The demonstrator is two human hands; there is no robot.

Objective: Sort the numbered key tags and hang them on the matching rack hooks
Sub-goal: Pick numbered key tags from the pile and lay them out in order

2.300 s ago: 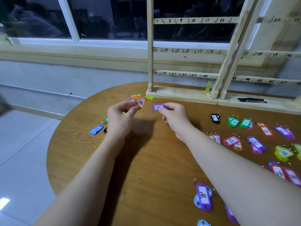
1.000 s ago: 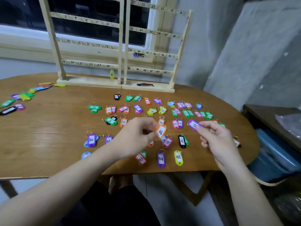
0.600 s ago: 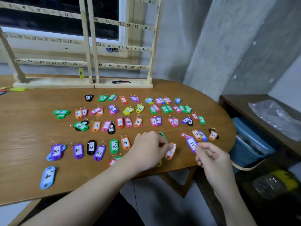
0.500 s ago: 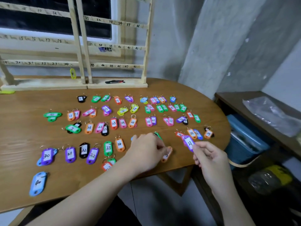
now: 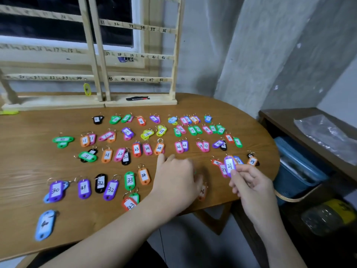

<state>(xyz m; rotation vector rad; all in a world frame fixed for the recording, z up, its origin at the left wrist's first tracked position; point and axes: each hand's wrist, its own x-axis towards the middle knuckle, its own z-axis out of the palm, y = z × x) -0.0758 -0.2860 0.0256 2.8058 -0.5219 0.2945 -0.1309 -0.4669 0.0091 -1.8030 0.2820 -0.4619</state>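
Many coloured numbered key tags lie in rows on the round wooden table (image 5: 29, 167). My right hand (image 5: 251, 188) pinches a purple tag marked 21 (image 5: 229, 165) and holds it upright above the tags near the table's right edge. My left hand (image 5: 173, 182) lies low over the table with its fingers spread. An orange tag (image 5: 202, 192) lies blurred at its right side, near the front edge. The wooden rack (image 5: 96, 55) with numbered strips stands at the back. A yellow tag (image 5: 87, 89) and a purple tag (image 5: 123, 59) hang on it.
A black marker (image 5: 137, 98) lies on the rack's base. Right of the table stands a dark side shelf (image 5: 274, 115) with a plastic bag (image 5: 326, 136) on top, a blue bin (image 5: 297, 171) and a yellow-lidded jar (image 5: 328, 215) below. A grey wall rises behind.
The view swung right from the rack's left end to the sorted rows. My left hand lowered the orange tag to the table and spread its fingers. My right hand still holds the purple tag.
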